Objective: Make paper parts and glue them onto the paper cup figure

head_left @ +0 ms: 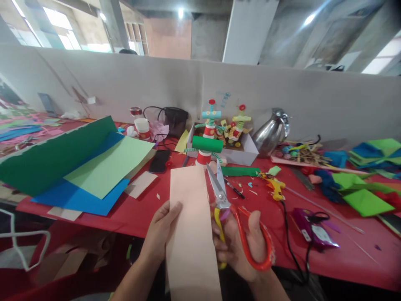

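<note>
Left hand: I see the left hand (161, 228) pinching the peach paper strip (189, 217) at its left edge. The thumb (173, 207) lies flat on top, and the other fingers are hidden under the sheet.
Right hand: the right hand (241, 246) is closed through the handles of the scissors (222, 196). The thumb sits in the red loop and the fingers (221, 244) curl around the yellow one.
Scissors: the 2 blades point up and away from me, parted only narrowly, just beside the strip's right edge. I cannot tell whether they touch the paper.
Paper strip: it is held upright between both hands over the near edge of the red table (134, 213). Its top reaches a paper figure (206, 144) with a green roll.
Left of the hands: dark green, blue and light green sheets (94, 171) lie overlapped, with a black phone (159, 161) near them.
Right of the hands: a yellow glue gun (275, 186) lies on the table, and a metal kettle (271, 133) stands further back.
</note>
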A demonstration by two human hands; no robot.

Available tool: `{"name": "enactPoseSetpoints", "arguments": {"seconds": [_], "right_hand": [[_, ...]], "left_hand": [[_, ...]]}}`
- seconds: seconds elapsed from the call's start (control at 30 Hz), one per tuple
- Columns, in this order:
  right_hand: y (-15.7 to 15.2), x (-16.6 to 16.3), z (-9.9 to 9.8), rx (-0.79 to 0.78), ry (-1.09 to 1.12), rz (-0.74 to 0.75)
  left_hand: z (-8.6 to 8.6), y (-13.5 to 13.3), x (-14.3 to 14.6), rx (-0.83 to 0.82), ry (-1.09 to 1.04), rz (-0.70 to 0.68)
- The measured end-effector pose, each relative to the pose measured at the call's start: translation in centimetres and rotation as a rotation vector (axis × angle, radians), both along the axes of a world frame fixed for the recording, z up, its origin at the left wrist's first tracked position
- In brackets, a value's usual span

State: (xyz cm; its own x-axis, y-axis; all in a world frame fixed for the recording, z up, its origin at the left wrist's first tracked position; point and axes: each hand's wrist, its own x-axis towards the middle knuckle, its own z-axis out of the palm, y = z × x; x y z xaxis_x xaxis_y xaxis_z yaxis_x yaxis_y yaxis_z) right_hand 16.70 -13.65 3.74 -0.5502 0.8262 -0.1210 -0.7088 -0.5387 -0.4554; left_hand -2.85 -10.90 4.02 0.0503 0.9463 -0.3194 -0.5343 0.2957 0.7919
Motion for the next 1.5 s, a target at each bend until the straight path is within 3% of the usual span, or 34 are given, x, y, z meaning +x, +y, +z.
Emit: {"name": "enactPoseSetpoints", "arguments": {"seconds": [0.23, 0.33, 0.43, 0.5, 0.57, 0.63, 0.73, 0.83, 0.93, 1.0, 1.03, 1.1, 1.2, 1.3, 1.37, 1.5], "right_hand": [[-0.9, 2.4, -0.4, 0.095, -0.212, -0.041], [-1.2, 5.0, -1.0, 0.167, -0.626, -0.236], [-0.9, 7.6, -1.1, 0.339, -1.296, -0.441], [-0.1, 8.6, -1.0, 0.401, -1.817, -0.446], [1.1, 9.2, -0.9, 0.361, -2.205, -0.385], [2.5, 9.8, -1.1, 0.296, -2.376, -0.334], [4.2, 10.5, -1.5, 0.251, -2.432, -0.325], [4.5, 10.0, -1.4, 0.282, -2.529, -0.439], [3.1, 7.0, -0.3, 0.501, -2.422, -0.684], [1.9, 4.1, 0.3, 0.724, -2.022, -0.662], [1.3, 2.6, 0.5, 0.764, -1.791, -0.588], [0.9, 0.2, 0.3, 0.686, -1.449, -0.502], [1.9, -1.2, -0.4, 0.499, -1.189, -0.509], [4.2, -0.7, -0.9, 0.451, -1.009, -0.520], [5.4, -0.3, -1.0, 0.444, -0.914, -0.478], [5.8, -1.2, -0.7, 0.367, -0.947, -0.467]], "left_hand": [[-0.3, 0.5, -1.1, -0.048, -0.034, 0.023], [-0.4, 0.9, -1.7, -0.060, -0.026, 0.021], [-0.7, 1.3, -2.2, -0.082, 0.017, 0.059], [-1.1, 1.5, -2.3, -0.099, 0.055, 0.088], [-1.3, 1.7, -2.2, -0.111, 0.073, 0.076], [-1.4, 1.8, -2.0, -0.121, 0.077, 0.048], [-1.3, 1.9, -1.6, -0.125, 0.078, 0.040], [-1.4, 1.8, -1.2, -0.101, 0.079, 0.032], [-1.6, 1.6, -0.5, -0.048, 0.108, 0.036], [-1.7, 1.3, 0.1, -0.007, 0.151, 0.038], [-1.7, 1.2, 0.4, 0.010, 0.178, 0.030], [-1.6, 0.8, 0.7, 0.044, 0.229, -0.007], [-1.4, 0.3, 0.3, 0.084, 0.293, -0.105], [-1.2, 0.2, -0.8, 0.115, 0.348, -0.161], [-1.0, 0.2, -1.5, 0.152, 0.410, -0.124], [-0.6, 0.0, -1.4, 0.226, 0.577, -0.061]]}}
